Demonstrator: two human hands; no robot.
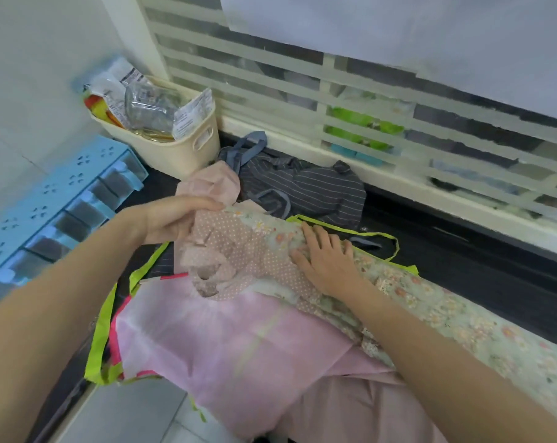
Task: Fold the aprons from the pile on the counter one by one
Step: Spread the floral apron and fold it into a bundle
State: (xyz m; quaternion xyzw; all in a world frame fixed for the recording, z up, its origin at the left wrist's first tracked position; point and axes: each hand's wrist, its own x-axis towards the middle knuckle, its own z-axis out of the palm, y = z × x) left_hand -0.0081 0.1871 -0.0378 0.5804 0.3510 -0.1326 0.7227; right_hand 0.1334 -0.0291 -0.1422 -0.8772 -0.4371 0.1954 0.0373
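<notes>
A floral apron with a pink dotted part (408,302) stretches across the dark counter (481,270) from the middle to the lower right. My left hand (178,219) pinches its bunched upper edge at the left. My right hand (328,260) lies flat on the fabric with straight fingers. Under it lies a pale pink apron with a red edge (238,340), and a lime-green edged strap (101,334) hangs at the front left. A dark grey striped apron with blue straps (305,183) sits crumpled behind, next to a crumpled pink cloth (216,180).
A cream basket (187,148) holding packets and a glass jar stands at the back left. A blue drawer rack (56,203) lines the left wall. A slatted window frame (366,91) runs along the back of the counter. The floor shows at the bottom left.
</notes>
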